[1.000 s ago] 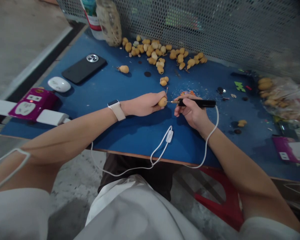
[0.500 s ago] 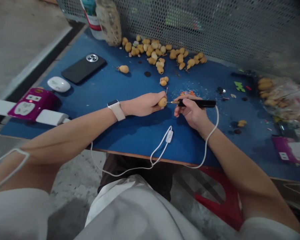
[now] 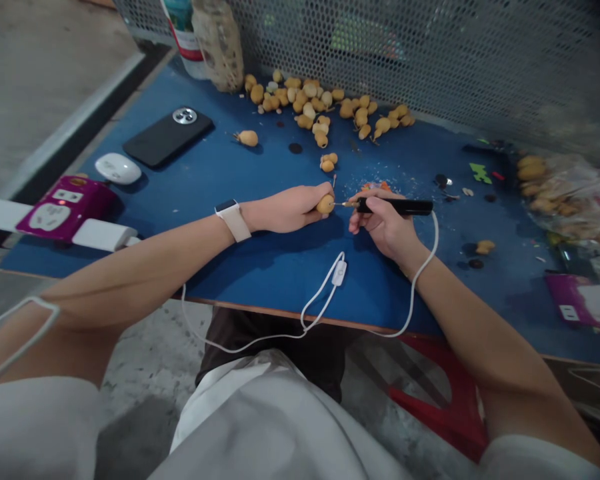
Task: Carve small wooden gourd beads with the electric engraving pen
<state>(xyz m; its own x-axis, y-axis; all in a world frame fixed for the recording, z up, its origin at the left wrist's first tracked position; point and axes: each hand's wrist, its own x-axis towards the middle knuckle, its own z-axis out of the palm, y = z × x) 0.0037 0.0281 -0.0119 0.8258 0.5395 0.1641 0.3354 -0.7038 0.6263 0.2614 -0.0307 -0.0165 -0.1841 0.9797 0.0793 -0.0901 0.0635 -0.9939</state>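
Gourd (image 3: 325, 205) pokes out of the left grip (image 3: 291, 209).

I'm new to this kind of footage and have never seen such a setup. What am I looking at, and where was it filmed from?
There is no robot here, just a person's two bare hands. The view comes from a camera worn on the head, looking forward and down, so you see the arms as the wearer does. The left hand holds a small gourd. The right hand holds a black tool with a white cord, its thin tip pointing at the gourd. On the blue table lie more gourds toward the back, a phone at the left and a clear bag at the right.
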